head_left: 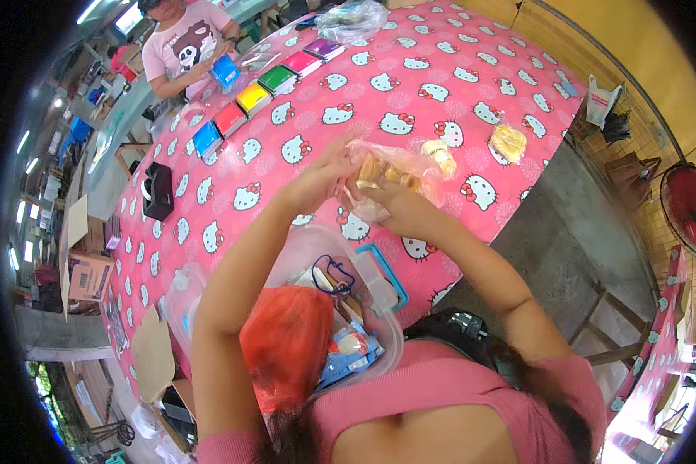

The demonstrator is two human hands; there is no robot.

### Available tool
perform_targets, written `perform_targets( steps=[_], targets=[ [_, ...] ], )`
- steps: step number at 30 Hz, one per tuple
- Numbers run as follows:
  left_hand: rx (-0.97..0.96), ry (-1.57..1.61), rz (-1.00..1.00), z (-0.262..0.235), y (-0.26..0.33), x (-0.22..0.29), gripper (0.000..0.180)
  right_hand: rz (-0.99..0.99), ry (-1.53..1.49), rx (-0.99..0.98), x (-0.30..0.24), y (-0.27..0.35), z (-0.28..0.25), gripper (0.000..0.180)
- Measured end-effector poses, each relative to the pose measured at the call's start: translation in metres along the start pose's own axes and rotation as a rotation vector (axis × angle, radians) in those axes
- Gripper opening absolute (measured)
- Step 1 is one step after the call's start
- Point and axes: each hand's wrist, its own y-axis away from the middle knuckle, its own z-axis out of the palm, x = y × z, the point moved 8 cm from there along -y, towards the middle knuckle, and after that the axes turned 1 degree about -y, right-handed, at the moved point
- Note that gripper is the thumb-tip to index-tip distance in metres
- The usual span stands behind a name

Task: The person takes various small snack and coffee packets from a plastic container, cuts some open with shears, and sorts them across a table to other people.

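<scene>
In the head view, the person's left hand (329,179) and right hand (400,207) are close together over a table (317,139) covered in pink sheeting with white cat faces. Both are clamped on a thin, translucent pink plastic bag (425,164), the left at its left end, the right along its near side; the exact grip of the fingertips is partly hidden. The bag is held above the middle of the table, with rounded golden-brown pieces (394,175) showing inside.

Just beyond its right end lies a small clear packet of pale yellow pieces (443,160); a larger clear packet of yellow pieces (509,144) lies farther right, near the table edge. Close to the person's body stands a clear plastic tub (395,332) containing a red-orange bag (286,340), a blue-and-white packet (353,353) and a dark blue cord (334,278).

To the left sits a black tape dispenser (159,197). Beyond, a row of colourful rectangular packs (253,97) runs diagonally, near a co-worker in a pink shirt (161,50) holding a blue pack (224,72).
</scene>
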Motion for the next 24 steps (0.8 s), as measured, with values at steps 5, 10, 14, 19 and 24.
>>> perform_targets(
  steps=[5, 10, 14, 19, 24],
  targets=[
    [0.037, 0.026, -0.043, -0.009, 0.006, -0.009, 0.067, 0.169, -0.246, 0.542, 0.035, -0.006, -0.092, 0.026],
    [0.063, -0.013, -0.018, -0.002, -0.004, 0.002, 0.065, 0.324, 0.741, 0.562, 0.165, 0.004, -0.08, 0.039],
    [0.095, -0.018, -0.023, -0.008, -0.004, 0.001, 0.065, 0.362, 0.491, 0.426, 0.203, 0.016, -0.044, 0.05],
    [0.107, 0.024, -0.015, -0.01, 0.0, 0.0, 0.059, 0.412, -0.101, 0.705, 0.122, 0.006, -0.111, 0.064],
    [0.214, 0.061, -0.024, -0.022, 0.001, -0.005, 0.055, 0.19, -0.432, 0.271, 0.009, -0.022, -0.084, 0.06]
  ],
)
